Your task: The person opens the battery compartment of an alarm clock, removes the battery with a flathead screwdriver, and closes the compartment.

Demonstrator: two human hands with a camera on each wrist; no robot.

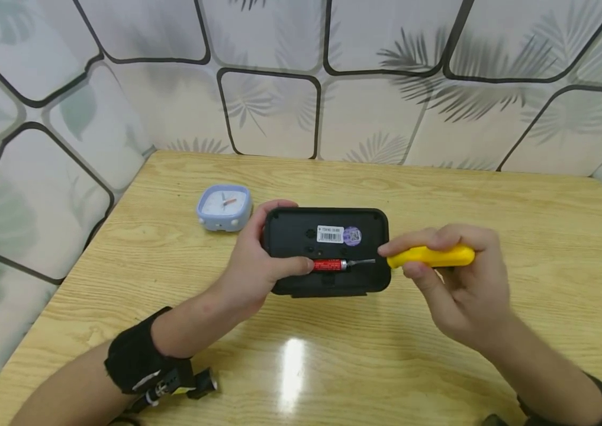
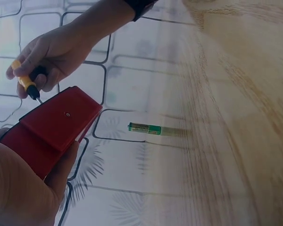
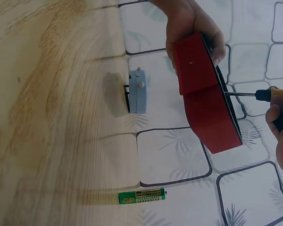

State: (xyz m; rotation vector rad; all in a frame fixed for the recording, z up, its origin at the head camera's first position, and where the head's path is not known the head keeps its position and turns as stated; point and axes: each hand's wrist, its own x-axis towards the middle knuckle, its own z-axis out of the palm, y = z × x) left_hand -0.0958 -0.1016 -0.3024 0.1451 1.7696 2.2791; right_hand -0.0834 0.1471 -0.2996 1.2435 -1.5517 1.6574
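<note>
My left hand (image 1: 247,263) grips a box-shaped device (image 1: 290,236) by its left end. Its black back faces up, with a white barcode label and a purple round sticker; the red body (image 2: 61,122) shows in both wrist views. In the black back lies a red battery (image 1: 327,265), with my left thumb at its left end. My right hand (image 1: 471,284) holds a screwdriver (image 1: 434,257) by its yellow and black handle. The metal shaft (image 3: 240,94) points left, its tip right at the battery's silver end.
A light blue alarm clock (image 1: 224,207) stands on the wooden table (image 1: 492,201), beyond my left hand. A green battery (image 3: 142,196) stands on end on the table, hidden from the head view. Behind the table rises a patterned backdrop (image 1: 274,112).
</note>
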